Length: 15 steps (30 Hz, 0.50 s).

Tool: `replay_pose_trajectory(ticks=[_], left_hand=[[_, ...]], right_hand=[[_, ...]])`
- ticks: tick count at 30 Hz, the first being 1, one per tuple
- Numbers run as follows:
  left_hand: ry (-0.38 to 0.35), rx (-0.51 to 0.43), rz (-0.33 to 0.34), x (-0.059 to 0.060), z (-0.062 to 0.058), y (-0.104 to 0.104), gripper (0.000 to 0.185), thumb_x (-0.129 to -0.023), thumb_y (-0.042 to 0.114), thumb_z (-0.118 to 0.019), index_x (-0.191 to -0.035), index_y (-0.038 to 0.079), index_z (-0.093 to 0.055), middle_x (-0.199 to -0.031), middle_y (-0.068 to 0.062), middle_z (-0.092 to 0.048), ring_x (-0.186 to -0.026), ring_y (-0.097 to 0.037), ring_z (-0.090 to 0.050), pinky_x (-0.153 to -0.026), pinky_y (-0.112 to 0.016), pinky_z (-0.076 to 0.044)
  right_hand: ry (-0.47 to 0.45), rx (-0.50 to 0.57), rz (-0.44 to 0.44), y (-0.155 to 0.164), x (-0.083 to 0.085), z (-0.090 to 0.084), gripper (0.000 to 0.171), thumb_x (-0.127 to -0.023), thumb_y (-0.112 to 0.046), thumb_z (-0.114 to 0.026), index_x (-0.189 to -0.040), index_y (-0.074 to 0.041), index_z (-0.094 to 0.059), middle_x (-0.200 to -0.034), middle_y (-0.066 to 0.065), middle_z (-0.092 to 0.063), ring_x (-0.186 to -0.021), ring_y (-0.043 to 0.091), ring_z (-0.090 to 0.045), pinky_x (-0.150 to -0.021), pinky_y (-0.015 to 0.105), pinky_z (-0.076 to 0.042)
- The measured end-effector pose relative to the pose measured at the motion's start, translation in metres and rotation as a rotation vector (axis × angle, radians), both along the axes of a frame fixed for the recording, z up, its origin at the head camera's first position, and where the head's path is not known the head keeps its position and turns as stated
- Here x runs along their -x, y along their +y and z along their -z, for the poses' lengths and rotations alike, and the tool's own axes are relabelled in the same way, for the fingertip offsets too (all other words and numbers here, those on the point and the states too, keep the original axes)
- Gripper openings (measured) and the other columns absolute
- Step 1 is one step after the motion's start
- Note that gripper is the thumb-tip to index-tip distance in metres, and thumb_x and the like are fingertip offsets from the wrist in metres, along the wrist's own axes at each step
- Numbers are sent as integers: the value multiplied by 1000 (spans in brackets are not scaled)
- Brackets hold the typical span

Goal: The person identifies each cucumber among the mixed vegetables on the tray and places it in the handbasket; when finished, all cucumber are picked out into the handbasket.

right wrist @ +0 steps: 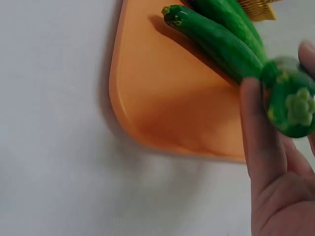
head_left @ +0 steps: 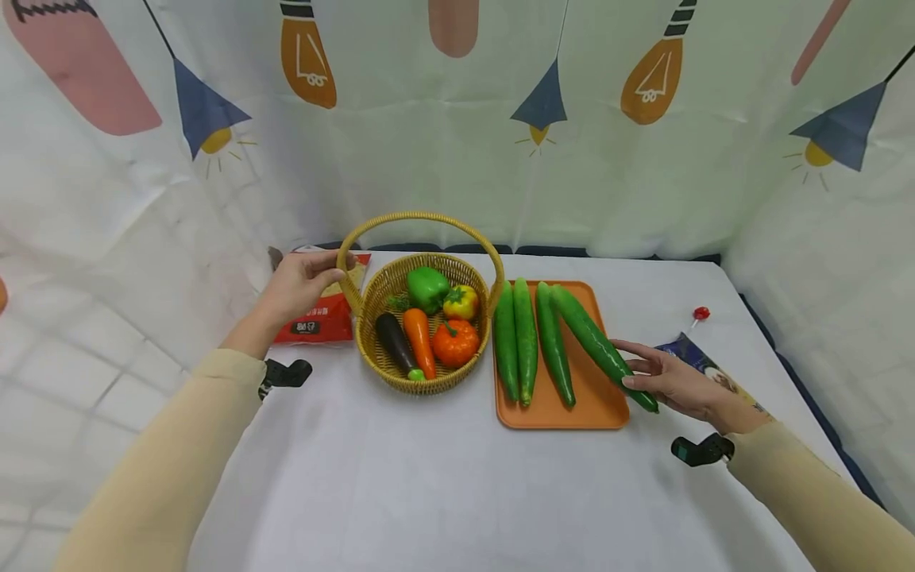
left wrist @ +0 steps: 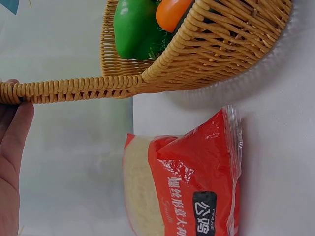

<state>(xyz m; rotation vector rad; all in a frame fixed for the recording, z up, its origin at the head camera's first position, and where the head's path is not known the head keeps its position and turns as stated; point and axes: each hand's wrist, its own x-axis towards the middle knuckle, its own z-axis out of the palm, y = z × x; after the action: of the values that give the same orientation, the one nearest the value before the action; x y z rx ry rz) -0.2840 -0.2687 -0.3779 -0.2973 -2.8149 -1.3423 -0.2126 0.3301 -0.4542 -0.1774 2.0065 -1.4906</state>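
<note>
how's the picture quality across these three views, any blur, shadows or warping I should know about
Head view: wide-angle bending at the edges, even light, soft shadows under the basket and tray. Left wrist view: sharp on the red packet, left hand cropped. Right wrist view: right hand and cucumber tip soft, close to the lens.

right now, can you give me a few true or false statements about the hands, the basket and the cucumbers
1. The left hand grips the basket by its handle. True.
2. The right hand holds the rightmost cucumber at its near end. True.
3. The orange tray holds two cucumbers. False: four lie on it, the rightmost overhanging its edge.
4. The basket is empty. False: it holds a green pepper, a carrot and other vegetables.
5. A red packet lies left of the basket. True.
</note>
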Motion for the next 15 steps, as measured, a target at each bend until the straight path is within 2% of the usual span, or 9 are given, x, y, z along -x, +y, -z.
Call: replay_pose_trajectory(ticks=[4, 7, 11, 15], left_hand=[[-19, -2, 0, -1, 0, -1, 38, -103, 18, -61, -139, 8, -63, -137, -17, -65, -134, -33, -58, -112, -49, -49], [-19, -7, 4, 0, 1, -1, 38, -103, 19, -60, -140, 8, -63, -137, -17, -65, -132, -32, -60, -110, -46, -49], [-15, -7, 7, 0, 1, 0, 39, -103, 18, -60, -140, 8, -63, -137, -18, -65, -131, -32, -61, -110, -45, -50], [-10, -4, 0, 0, 1, 0, 39, -103, 18, -61, -140, 9, -63, -136, -18, -66, -130, -32, -61, -110, -46, -50]], right_hand=[[-16, -23, 109, -17, 7, 8, 83, -102, -19, -65, -165, -11, -12, -150, 28, -45, -121, 18, -63, -102, 31, -58], [-43, -31, 183, -32, 11, 14, 84, -102, -20, -65, -166, -14, -12, -157, 30, -36, -121, 16, -60, -105, 33, -57], [-46, -63, 260, -50, 13, 20, 83, -102, -20, -65, -166, -17, -12, -161, 31, -28, -132, 30, -54, -115, 46, -49], [-22, -96, 308, -63, 13, 26, 83, -101, -19, -65, -166, -15, -13, -159, 33, -29, -140, 41, -44, -119, 56, -41]])
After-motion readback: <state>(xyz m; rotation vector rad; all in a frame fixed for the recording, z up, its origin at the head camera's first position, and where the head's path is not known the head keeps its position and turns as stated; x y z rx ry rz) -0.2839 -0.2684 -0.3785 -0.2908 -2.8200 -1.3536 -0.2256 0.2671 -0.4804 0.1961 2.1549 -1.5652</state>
